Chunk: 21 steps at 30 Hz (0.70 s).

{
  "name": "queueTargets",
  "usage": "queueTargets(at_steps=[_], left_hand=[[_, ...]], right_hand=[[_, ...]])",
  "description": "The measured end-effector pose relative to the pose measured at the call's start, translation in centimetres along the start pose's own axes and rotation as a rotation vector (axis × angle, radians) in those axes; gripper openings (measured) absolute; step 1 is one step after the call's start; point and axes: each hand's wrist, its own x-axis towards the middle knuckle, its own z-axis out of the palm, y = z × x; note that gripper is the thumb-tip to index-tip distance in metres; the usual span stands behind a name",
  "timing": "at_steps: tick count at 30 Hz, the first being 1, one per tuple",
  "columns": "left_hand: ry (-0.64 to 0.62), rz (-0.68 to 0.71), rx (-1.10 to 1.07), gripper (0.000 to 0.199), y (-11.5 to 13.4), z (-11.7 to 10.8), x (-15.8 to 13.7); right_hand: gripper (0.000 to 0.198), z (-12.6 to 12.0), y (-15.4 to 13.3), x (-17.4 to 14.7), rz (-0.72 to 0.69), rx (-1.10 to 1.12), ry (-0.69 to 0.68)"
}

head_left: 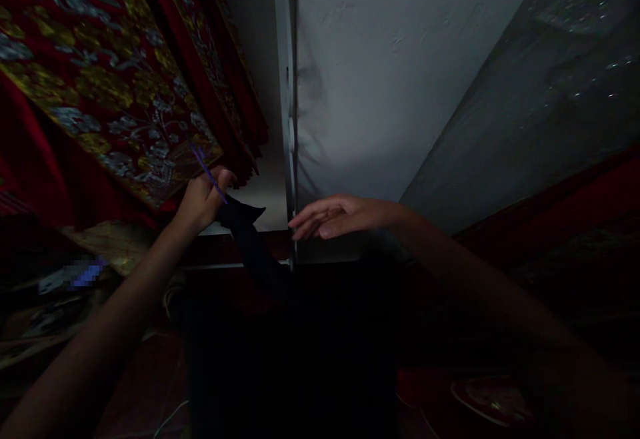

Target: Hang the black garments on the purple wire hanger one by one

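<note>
My left hand [206, 193] is closed around a dark cloth [250, 242], which hangs from it in a narrow band towards my dark clothing. A thin purple strip [213, 177] lies along the same hand; whether the fingers grip it or it only rests there is unclear. Beside the hand hangs a red cloth with gold and silver embroidery [135, 85]. My right hand [345, 215] hovers with fingers stretched out and nothing in them, by a narrow upright metal edge [291, 125]. In the dimness the lower end of the dark cloth merges with my clothing.
A pale wall or panel [380, 79] stands ahead. Shiny clear plastic sheeting [575, 59] covers something on the right, above a red band [550, 199]. Cluttered items lie at the lower left, and a round-edged red item [493, 400] sits at the lower right.
</note>
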Motion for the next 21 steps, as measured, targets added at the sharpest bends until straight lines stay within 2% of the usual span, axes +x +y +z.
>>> queueTargets(at_steps=[5,11,13,17,21], left_hand=[[-0.082,0.063,-0.115,0.054,1.8,0.6,-0.7],[-0.096,0.141,-0.183,0.066,4.2,0.4,-1.1],[-0.09,0.126,-0.239,0.074,5.1,0.3,-1.2],[-0.046,0.071,-0.402,0.088,7.3,0.1,-0.9],[-0.004,0.057,-0.576,0.084,10.1,-0.6,-0.5]], right_hand=[[0.048,-1.4,2.2,-0.7,0.048,0.094,0.204],[0.044,-2.0,4.3,-1.2,0.085,0.199,0.312],[0.042,-2.0,4.7,-1.2,0.086,0.216,0.321],[0.041,-1.9,5.2,-1.0,0.131,0.181,0.342],[0.049,-1.7,5.4,-0.5,0.059,0.038,0.499]])
